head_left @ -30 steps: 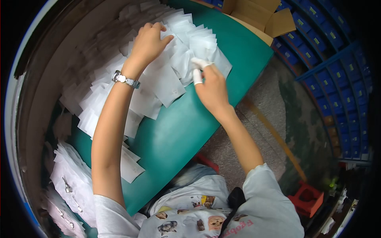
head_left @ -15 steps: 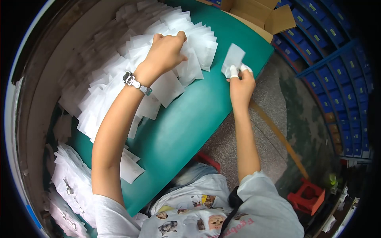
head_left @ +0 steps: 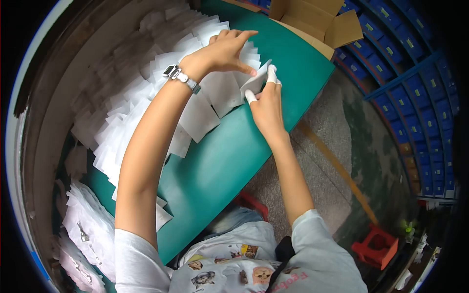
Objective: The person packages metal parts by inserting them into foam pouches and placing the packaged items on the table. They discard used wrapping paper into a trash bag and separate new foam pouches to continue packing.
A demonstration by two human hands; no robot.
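Observation:
A white paper packet is gripped between the thumb and fingers of my right hand, whose fingertips wear white covers. It overlaps the right end of a long spread of white packets fanned over one another on the green table. My left hand, a watch at its wrist, reaches over that spread with the fingers stretched out and apart. Its thumb tip comes close to the upper left edge of the held packet.
An open cardboard box stands past the far table corner. Blue bins fill shelves at right. White plastic bags with small metal parts lie at the lower left. A red stool is on the floor.
My right hand has moved left with its packet, from beside the spread to its right end. My left hand has shifted right and its fingers have opened out.

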